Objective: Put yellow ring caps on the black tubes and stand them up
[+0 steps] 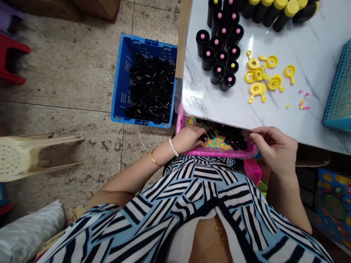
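Observation:
My left hand point(191, 139) reaches into a pink basin point(196, 151) on my lap, its fingers closed around a small black tube point(203, 137). Small multicoloured beads point(218, 142) and several black tubes point(229, 133) lie in the basin, partly hidden under the table edge. My right hand point(276, 149) is at the front edge of the white marbled table point(219, 106), near the basin's right end. Its thumb and forefinger are pinched close together; whatever is between them, if anything, does not show.
Black tubes with pink or yellow tips point(218, 69) stand upright on the table beside loose yellow ring caps point(256, 87) and tiny pink bits point(306, 108). Yellow-capped tubes point(281, 14) are farther back. A blue crate point(116, 98) of black parts stands left, a teal basket point(338, 91) right.

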{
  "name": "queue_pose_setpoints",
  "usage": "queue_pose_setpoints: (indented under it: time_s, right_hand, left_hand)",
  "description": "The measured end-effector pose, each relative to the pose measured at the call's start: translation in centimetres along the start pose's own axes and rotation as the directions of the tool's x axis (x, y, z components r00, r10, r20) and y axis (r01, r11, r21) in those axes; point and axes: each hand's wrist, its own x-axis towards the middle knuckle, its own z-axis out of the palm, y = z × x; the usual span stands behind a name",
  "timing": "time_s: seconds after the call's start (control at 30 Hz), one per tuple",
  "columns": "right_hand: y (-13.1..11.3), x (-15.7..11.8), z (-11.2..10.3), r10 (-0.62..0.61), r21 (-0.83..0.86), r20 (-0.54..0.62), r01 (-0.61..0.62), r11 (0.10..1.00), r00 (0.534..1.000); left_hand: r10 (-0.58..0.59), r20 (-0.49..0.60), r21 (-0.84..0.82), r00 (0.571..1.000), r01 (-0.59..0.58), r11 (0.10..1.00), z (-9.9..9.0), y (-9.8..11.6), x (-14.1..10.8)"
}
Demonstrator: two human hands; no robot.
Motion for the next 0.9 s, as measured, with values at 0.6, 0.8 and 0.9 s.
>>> queue_pose_setpoints:
  time_s: [0.6,0.8,0.9]
  right_hand:
    - [0.0,0.0,0.2,-0.008,-0.022,0.027,0.009,1.0,1.0]
    - [-0.2,0.3,0.2,0.003,-0.03,0.017,-0.002,1.0,1.0]
    - [-0.5,0.9,0.2,-0.007,-0.035,-0.005,0.007,0.999,1.0]
  left_hand:
    - [-0.098,-0.072,0.158,0.993,0.108,0.982,-0.7,0.4,-1.1]
    - [-0.146,-0.059,0.101,0.988,0.151,0.983,-1.0,0.7,-1.1]
    - [-0.141,-0.103,-0.081,0.985,0.133,0.988,-0.7,0.9,-1.2]
